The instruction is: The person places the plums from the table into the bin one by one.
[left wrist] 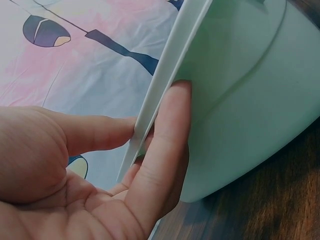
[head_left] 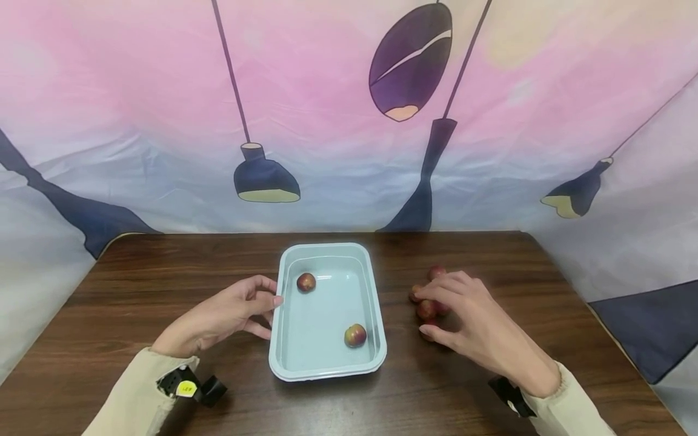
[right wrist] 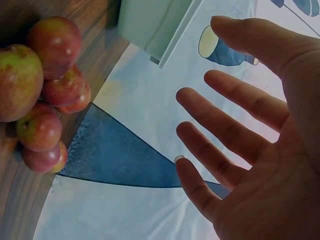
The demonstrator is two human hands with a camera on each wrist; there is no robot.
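Note:
A pale blue-green plastic tray [head_left: 319, 318] sits on the table with two red-and-yellow plums inside. One plum [head_left: 306, 282] lies near its far left corner, the other plum [head_left: 355, 335] near its close right corner. My left hand [head_left: 231, 312] pinches the tray's left rim, thumb on top and fingers beneath, as the left wrist view shows. To the right of the tray, my right hand [head_left: 474, 318] hovers over a cluster of several plums [head_left: 426, 310], partly hiding them. Its fingers [right wrist: 225, 117] are spread and hold nothing in the right wrist view.
The dark wooden table [head_left: 218, 257] carries the tray and the plum cluster. A fabric backdrop [head_left: 327, 121] printed with lamps hangs behind the table and along its sides. Each wrist wears a black strap with a camera [head_left: 211, 390].

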